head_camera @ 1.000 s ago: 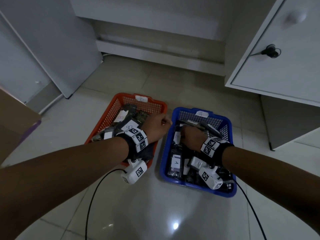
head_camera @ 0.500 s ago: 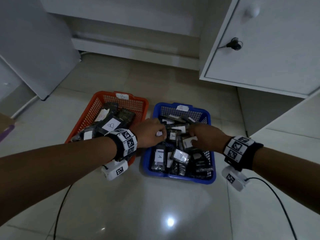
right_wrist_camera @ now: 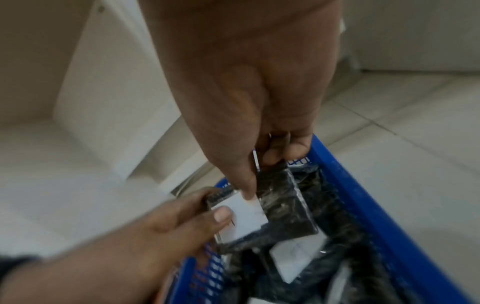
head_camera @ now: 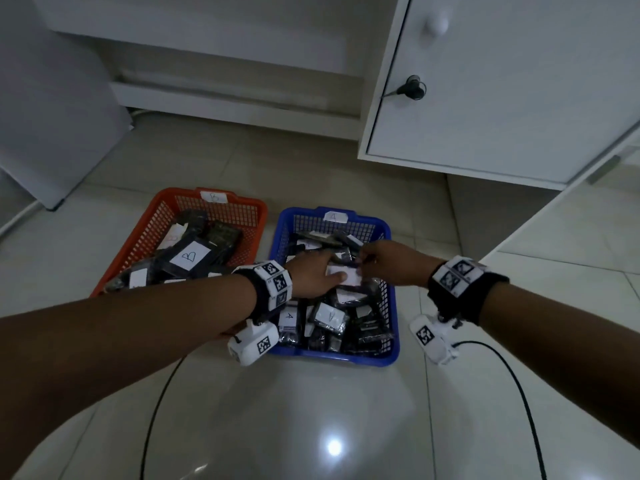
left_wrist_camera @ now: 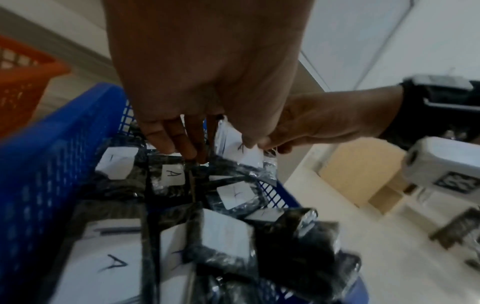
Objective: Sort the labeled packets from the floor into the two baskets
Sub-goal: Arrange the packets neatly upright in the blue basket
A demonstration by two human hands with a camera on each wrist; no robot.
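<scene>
Two baskets stand side by side on the floor: an orange basket [head_camera: 152,230] tagged B and a blue basket [head_camera: 393,327] tagged A. Both hold several black packets with white labels. Over the blue basket, both hands hold one black packet [head_camera: 343,276] by its white label. My left hand [head_camera: 332,271] pinches its left end, thumb on the label. My right hand [head_camera: 363,261] pinches its right end. The right wrist view shows this packet [right_wrist_camera: 283,205] between my right hand [right_wrist_camera: 259,170] and left hand [right_wrist_camera: 207,207]. In the left wrist view, my left hand [left_wrist_camera: 213,142] hangs above A-labelled packets [left_wrist_camera: 172,178].
A white cabinet door [head_camera: 519,98] with a key [head_camera: 412,89] overhangs the floor at the right. A white board [head_camera: 52,116] leans at the left. Black cables [head_camera: 159,410] trail over the glossy tiles near me. A dark blurred object [left_wrist_camera: 462,226] lies on the floor right of the blue basket.
My left hand came over from the orange basket to the blue one. Both hands now pinch one packet together, lifted a little above the pile.
</scene>
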